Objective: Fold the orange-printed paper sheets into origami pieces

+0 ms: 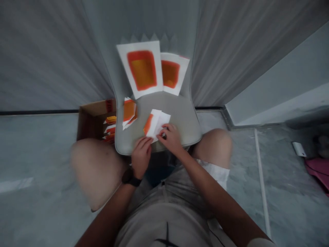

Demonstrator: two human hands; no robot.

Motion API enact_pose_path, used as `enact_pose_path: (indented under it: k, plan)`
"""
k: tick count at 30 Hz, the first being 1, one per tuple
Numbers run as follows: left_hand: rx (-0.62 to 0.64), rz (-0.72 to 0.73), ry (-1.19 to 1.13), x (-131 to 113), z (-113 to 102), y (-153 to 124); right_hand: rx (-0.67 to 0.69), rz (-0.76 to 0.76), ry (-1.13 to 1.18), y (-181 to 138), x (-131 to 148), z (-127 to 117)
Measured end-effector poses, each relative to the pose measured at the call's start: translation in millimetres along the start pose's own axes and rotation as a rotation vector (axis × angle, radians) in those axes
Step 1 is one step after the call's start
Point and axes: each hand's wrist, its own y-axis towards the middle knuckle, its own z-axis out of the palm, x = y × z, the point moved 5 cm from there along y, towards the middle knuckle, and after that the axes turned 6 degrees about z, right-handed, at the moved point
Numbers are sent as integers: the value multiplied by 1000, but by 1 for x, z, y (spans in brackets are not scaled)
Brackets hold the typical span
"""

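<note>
A folded white paper with an orange patch [155,124] lies on the seat of a grey chair [180,116] in front of me. My left hand [141,153], with a dark watch on its wrist, rests fingers curled at the paper's near left corner. My right hand [170,137] presses on the paper's near right edge, fingers bent over it. Two larger white sheets with orange rectangles [144,68] [172,72] lean against the chair back. A small stack of folded orange and white papers [129,112] lies on the seat's left side.
A brown cardboard box [88,120] holding more orange folded pieces stands on the floor left of the chair. My bare knees flank the seat. Grey curtains hang behind. A white rod [260,171], a small white object [299,149] and pink fabric [318,169] lie on the floor at right.
</note>
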Motion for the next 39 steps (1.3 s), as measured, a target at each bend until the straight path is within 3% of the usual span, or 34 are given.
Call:
enact_pose_path:
  k: [6, 13, 17, 20, 22, 28, 39]
  plan:
    - [162, 76, 183, -15, 12, -26, -24, -31, -32, -2, 2, 0]
    - [149, 112, 361, -28, 21, -32, -42, -49, -115, -2, 0, 2]
    - [159, 117, 408, -29, 23, -32, -86, -181, -241, -22, 15, 5]
    - [171, 122, 417, -29, 23, -33, -47, -258, -349, -47, 26, 12]
    - [172, 122, 413, -30, 24, -33, -9, -237, -397, -61, 24, 14]
    - [144, 120, 393, -29, 25, -33, -64, 58, -490, -75, 3, 5]
    - [96, 120, 353, -25, 28, -34, -47, 73, -524, -72, 7, 10]
